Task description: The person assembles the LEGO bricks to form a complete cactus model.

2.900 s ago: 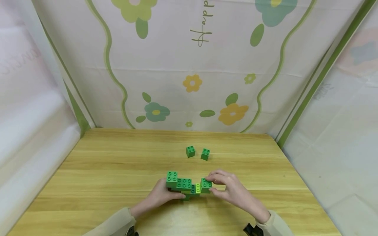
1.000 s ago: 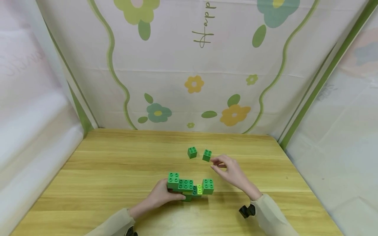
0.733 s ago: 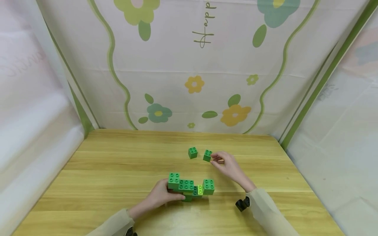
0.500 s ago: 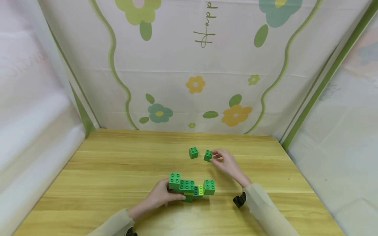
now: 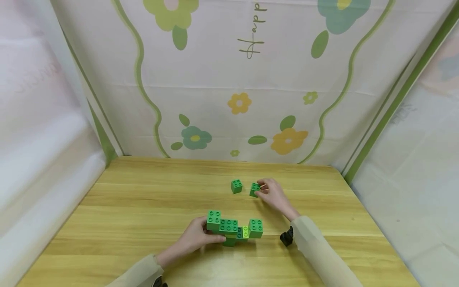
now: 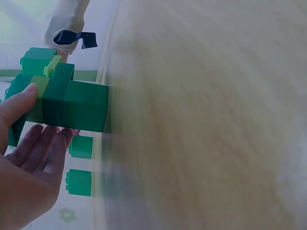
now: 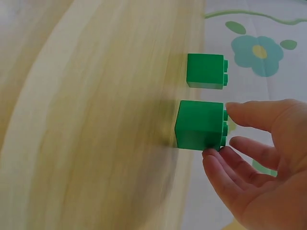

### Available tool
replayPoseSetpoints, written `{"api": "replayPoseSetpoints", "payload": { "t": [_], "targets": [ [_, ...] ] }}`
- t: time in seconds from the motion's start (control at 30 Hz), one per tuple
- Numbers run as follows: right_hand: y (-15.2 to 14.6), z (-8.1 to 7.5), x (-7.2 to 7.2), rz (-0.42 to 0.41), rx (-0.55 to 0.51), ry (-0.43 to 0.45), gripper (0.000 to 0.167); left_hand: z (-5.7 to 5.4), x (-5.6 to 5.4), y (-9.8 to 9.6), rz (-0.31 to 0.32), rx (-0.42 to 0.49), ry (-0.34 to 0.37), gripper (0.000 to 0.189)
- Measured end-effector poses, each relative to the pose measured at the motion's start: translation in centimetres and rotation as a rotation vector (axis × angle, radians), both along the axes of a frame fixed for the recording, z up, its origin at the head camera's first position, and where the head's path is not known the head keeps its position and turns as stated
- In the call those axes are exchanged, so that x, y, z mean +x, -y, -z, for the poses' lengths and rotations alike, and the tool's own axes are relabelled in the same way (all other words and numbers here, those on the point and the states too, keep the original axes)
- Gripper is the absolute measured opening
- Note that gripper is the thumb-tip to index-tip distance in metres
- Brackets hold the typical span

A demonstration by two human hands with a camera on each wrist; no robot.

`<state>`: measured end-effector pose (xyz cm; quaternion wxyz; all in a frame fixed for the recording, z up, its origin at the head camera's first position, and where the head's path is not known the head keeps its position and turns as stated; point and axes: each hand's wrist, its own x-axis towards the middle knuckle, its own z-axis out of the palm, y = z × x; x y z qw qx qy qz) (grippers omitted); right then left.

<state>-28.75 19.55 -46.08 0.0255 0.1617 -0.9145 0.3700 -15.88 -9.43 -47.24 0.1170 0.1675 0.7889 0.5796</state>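
My left hand [image 5: 197, 236] grips a joined structure of toy building bricks [image 5: 228, 225], mostly green with dark green and lime pieces. In the left wrist view the thumb presses a lime brick [image 6: 38, 96] of this structure, and the other fingers reach underneath. My right hand [image 5: 273, 195] has its thumb and fingers at opposite sides of a loose green building brick [image 7: 199, 125], pinching it near its studded top. The brick stands on the table. Beside it is a second loose green building brick [image 7: 205, 71], which no hand touches.
The wooden table [image 5: 150, 191] ends at a white flowered cloth [image 5: 208, 99] behind, with more cloth on both sides. A black device [image 5: 287, 236] is worn at the right sleeve.
The right hand has let go of the structure's right end and moved away to the nearer loose brick, closing its fingers about it. The left hand keeps its hold on the structure.
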Motion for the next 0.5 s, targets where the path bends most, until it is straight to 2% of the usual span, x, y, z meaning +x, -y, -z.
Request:
{"api": "replayPoseSetpoints", "payload": {
  "t": [0.23,0.5],
  "targets": [
    [0.09,0.25,-0.47,0.015,0.027,-0.017,0.042,-0.19,0.12,0.04,0.004,0.02,0.01,0.046],
    [0.28,0.15,-0.66,0.019,0.075,0.01,0.041,-0.2,0.12,0.15,-0.001,0.024,0.004,0.046]
  ]
}}
